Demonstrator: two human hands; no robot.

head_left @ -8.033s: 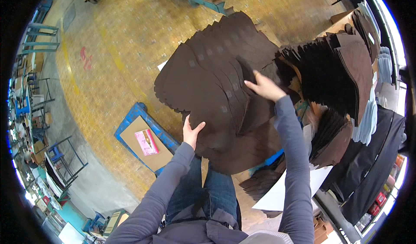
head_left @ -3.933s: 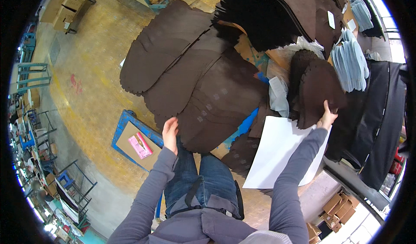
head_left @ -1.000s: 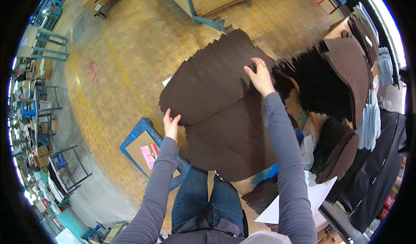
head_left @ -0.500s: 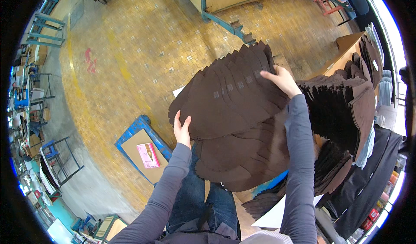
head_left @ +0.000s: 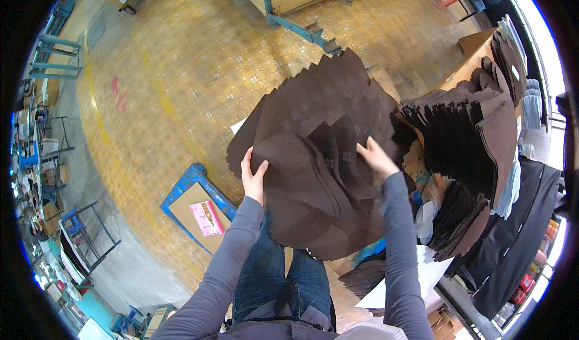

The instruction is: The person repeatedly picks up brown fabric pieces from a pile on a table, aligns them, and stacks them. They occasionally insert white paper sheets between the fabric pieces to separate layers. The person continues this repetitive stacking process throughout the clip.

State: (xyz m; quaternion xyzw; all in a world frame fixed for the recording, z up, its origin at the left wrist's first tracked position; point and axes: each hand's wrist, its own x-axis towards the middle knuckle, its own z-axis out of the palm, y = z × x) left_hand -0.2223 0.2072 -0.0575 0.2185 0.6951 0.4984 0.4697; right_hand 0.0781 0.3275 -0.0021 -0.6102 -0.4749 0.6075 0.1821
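In front of me lies a fanned stack of dark brown cut pieces (head_left: 325, 86), thin and flexible like leather or fabric, with small pale marks and a jagged far edge. My left hand (head_left: 253, 177) is closed on the stack's left edge, thumb on top. Further right, my right hand (head_left: 379, 160) pinches some pieces that are bent up and folded back toward me, so their marks show near its fingers. The rest of what its fingers grip is hidden behind the folds.
On the right stand more piles of brown pieces (head_left: 464, 135), with a white sheet (head_left: 401, 282) below them. A blue-framed trolley (head_left: 175, 202) bears a board and a pink box (head_left: 207, 218) at the left. A teal metal foot (head_left: 301, 29) juts out beyond the stack.
My right hand has moved from the stack's far right edge toward me, folding several pieces inward. My left hand keeps its place at the left edge.
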